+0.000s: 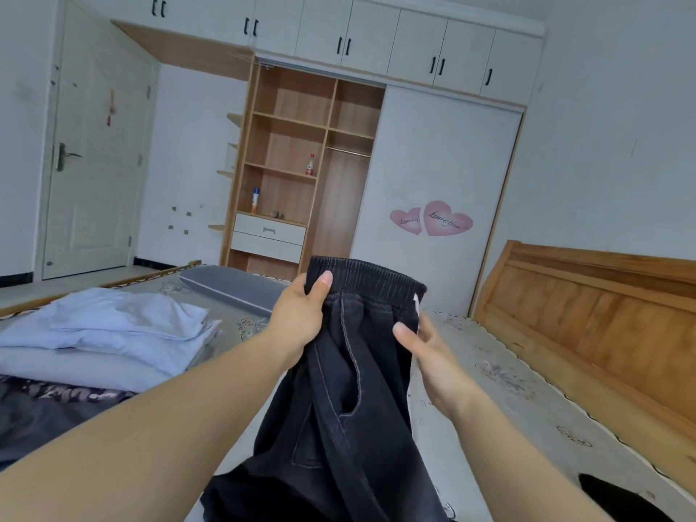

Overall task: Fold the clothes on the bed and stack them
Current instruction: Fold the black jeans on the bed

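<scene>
Left hand (301, 314) pinches the trousers (350, 389) at the waistband, held above the bed (508, 389); right hand (429, 359), fingers loosely spread beside the fabric, should take the opposite waistband corner to align the legs.

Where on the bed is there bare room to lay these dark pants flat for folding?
The widest bare mattress runs from the dark pants to the wooden bed frame. A smaller patch lies between the light blue folded stack and the grey cushion. The left is crowded by that stack and a dark patterned garment.
</scene>
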